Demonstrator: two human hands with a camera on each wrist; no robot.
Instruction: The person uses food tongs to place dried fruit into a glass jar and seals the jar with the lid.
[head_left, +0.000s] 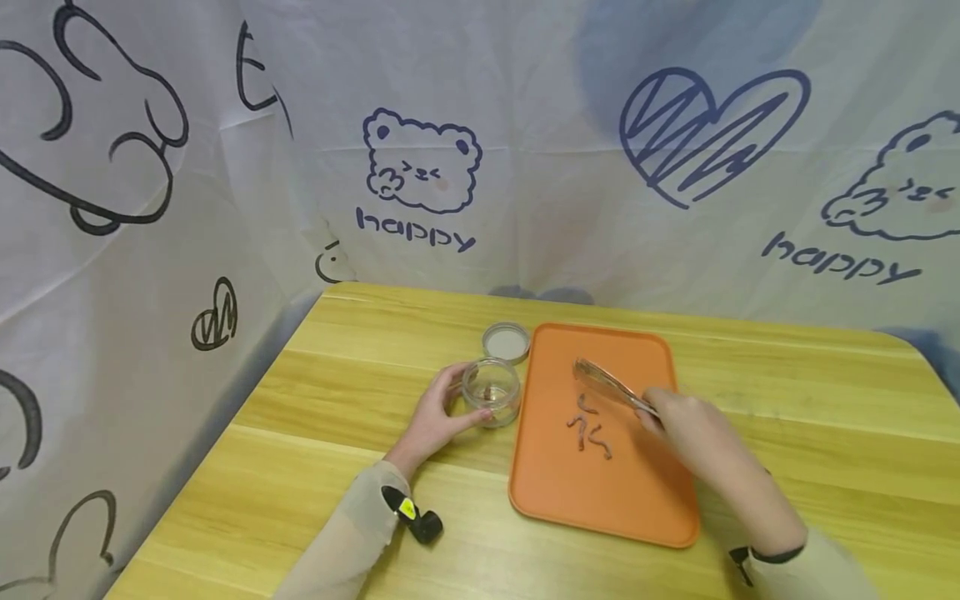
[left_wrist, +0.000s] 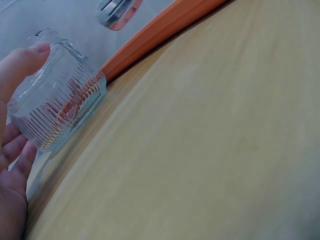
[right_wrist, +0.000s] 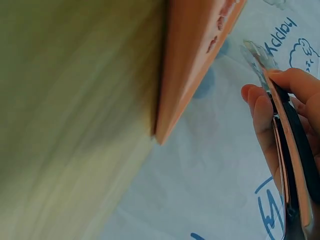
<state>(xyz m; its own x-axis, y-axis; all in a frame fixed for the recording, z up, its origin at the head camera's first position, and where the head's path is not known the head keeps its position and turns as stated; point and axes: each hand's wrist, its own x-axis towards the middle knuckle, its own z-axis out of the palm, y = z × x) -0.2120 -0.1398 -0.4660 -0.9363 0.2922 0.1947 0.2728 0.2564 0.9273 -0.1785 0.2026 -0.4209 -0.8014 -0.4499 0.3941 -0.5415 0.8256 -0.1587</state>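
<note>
My left hand (head_left: 441,421) grips a clear glass jar (head_left: 491,392) from its left side, thumb near the front and fingers behind. Ribbed walls show in the left wrist view, with small reddish-brown pieces inside the jar (left_wrist: 52,100). My right hand (head_left: 690,425) holds metal tongs (head_left: 611,383), their tips over the upper part of an orange tray (head_left: 600,500). In the right wrist view, thumb and fingers squeeze the tongs (right_wrist: 285,125) around dark grip sections. Several brownish, worm-like pieces (head_left: 581,425) lie on the tray below the tips. I cannot tell whether the tips hold a piece.
A round lid (head_left: 506,342) lies behind the jar, close to the tray's left edge. The wooden table (head_left: 300,450) meets a white cloth (head_left: 540,208) with drawings at the back; another cloth wall (head_left: 247,250) stands on the left.
</note>
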